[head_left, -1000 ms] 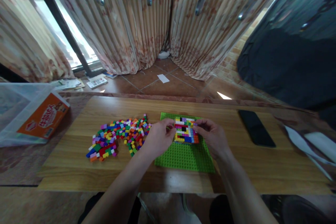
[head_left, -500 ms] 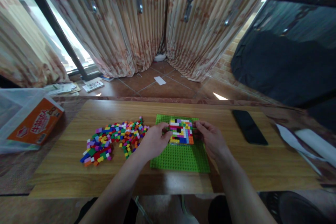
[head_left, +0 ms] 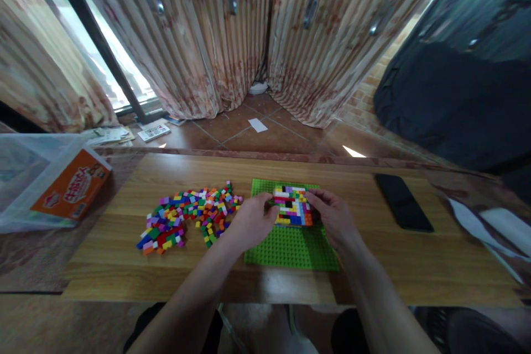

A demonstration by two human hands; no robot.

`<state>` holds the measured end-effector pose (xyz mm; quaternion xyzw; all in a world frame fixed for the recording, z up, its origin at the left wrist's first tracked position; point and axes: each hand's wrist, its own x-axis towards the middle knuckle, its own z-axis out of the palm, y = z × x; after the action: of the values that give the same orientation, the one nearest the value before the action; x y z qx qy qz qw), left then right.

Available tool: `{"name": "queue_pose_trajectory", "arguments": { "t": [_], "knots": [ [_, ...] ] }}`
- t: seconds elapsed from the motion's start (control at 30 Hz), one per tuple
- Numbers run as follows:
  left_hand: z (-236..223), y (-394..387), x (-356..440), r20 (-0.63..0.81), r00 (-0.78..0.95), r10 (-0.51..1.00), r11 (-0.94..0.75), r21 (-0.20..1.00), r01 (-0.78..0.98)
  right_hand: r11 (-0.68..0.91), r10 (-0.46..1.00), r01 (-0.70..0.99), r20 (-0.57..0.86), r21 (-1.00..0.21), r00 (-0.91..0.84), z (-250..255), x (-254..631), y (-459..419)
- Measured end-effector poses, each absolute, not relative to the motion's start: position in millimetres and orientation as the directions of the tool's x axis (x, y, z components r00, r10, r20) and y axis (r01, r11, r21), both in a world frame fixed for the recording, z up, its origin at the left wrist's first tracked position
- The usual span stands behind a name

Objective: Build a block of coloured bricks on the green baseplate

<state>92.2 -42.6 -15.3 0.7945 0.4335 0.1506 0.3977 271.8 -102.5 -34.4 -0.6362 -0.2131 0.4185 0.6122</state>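
A multicoloured panel of toy building bricks (head_left: 293, 207) lies over the far half of a green studded baseplate (head_left: 290, 251). At the panel's left edge, my left hand (head_left: 254, 222) is closed, thumb and forefinger gripping that side. My right hand (head_left: 335, 217) has its curled fingers on the panel's upper right edge and grips it there. Whether the panel is pressed onto the studs or slightly raised, I cannot tell. Loose coloured bricks (head_left: 168, 227) are spread in a heap to the left of my left hand.
The wooden table (head_left: 145, 276) holds a black phone (head_left: 403, 203) on the right. A clear plastic bin with an orange label (head_left: 72, 185) stands beyond the left end. White paper (head_left: 468, 222) lies past the right end, and curtains (head_left: 207, 38) hang behind.
The camera view has turned slightly, so the whole scene sits farther right. My right fingers reach a little farther over the panel's upper right corner; my left hand keeps its hold.
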Motion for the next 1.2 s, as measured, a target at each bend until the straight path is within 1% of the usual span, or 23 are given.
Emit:
{"name": "queue_pose_trajectory", "arguments": {
  "t": [0.13,0.27,0.33,0.37,0.43,0.5,0.53,0.57,0.63,0.7,0.73,0.77,0.83,0.93,1.0,1.1,1.2],
  "knots": [
    [-11.1,-49.8,94.7,-0.111,0.537,0.836,-0.297,0.731,0.614,-0.180,0.794,-0.229,-0.279,-0.957,0.541,-36.0,273.6,-104.2],
    [-9.7,-51.4,96.8,-0.118,0.546,0.830,-0.320,0.701,0.637,-0.204,0.792,-0.195,-0.279,-0.959,0.544,-44.9,280.9,-104.6],
    [-8.8,-47.9,94.5,-0.120,0.561,0.819,-0.331,0.700,0.633,-0.219,0.792,-0.141,-0.260,-0.965,0.552,-46.5,285.1,-104.3],
    [-8.0,-45.2,92.0,-0.107,0.566,0.818,-0.336,0.709,0.620,-0.221,0.786,-0.082,-0.227,-0.972,0.575,-45.6,286.4,-104.5],
    [-5.8,-37.9,84.2,-0.055,0.555,0.830,-0.337,0.744,0.577,-0.221,0.740,0.118,-0.087,-0.968,0.667,-39.9,285.3,-106.2],
    [-3.6,-28.3,73.2,0.003,0.511,0.860,-0.314,0.792,0.524,-0.226,0.652,0.372,0.144,-0.900,0.745,-31.0,276.8,-108.9],
    [-2.9,-22.9,67.1,0.027,0.481,0.877,-0.295,0.820,0.491,-0.217,0.616,0.474,0.257,-0.853,0.745,-26.4,269.1,-110.4],
    [-2.6,-17.5,60.7,0.048,0.440,0.897,-0.269,0.849,0.455,-0.164,0.608,0.553,0.358,-0.817,0.709,-22.2,259.3,-111.8],
    [-2.9,-7.6,48.4,0.077,0.323,0.943,-0.200,0.909,0.366,-0.009,0.686,0.662,0.477,-0.750,0.550,-16.5,234.7,-113.5],
    [-3.5,0.2,37.6,0.089,0.206,0.975,-0.146,0.949,0.280,0.180,0.791,0.731,0.539,-0.658,0.290,-15.5,208.1,-113.2],
    [-3.2,3.1,33.0,0.089,0.154,0.984,-0.124,0.964,0.235,0.245,0.823,0.751,0.541,-0.614,0.174,-16.9,196.0,-112.1],
    [-2.4,5.3,28.8,0.085,0.110,0.990,-0.106,0.975,0.194,0.278,0.843,0.761,0.528,-0.586,0.098,-19.2,185.5,-110.2],
    [1.3,8.3,21.7,0.066,0.026,0.998,-0.068,0.990,0.124,0.289,0.879,0.771,0.476,-0.567,0.021,-26.2,170.8,-104.9],
    [9.7,10.2,13.2,0.032,-0.072,0.997,-0.028,0.998,0.057,0.243,0.913,0.801,0.407,-0.547,0.001,-39.3,163.1,-95.1],
    [14.3,10.1,9.4,0.020,-0.099,0.995,-0.018,1.000,0.023,0.221,0.924,0.821,0.381,-0.527,-0.004,-47.9,162.8,-88.9],
    [16.9,9.2,7.1,0.000,-0.093,0.996,0.000,1.000,-0.003,0.198,0.932,0.839,0.362,-0.506,-0.002,-57.9,162.2,-80.5],
    [15.4,8.7,7.3,-0.015,-0.067,0.998,0.014,1.000,-0.016,0.183,0.927,0.840,0.375,-0.510,0.026,-62.2,159.9,-71.7]
  ]
}}
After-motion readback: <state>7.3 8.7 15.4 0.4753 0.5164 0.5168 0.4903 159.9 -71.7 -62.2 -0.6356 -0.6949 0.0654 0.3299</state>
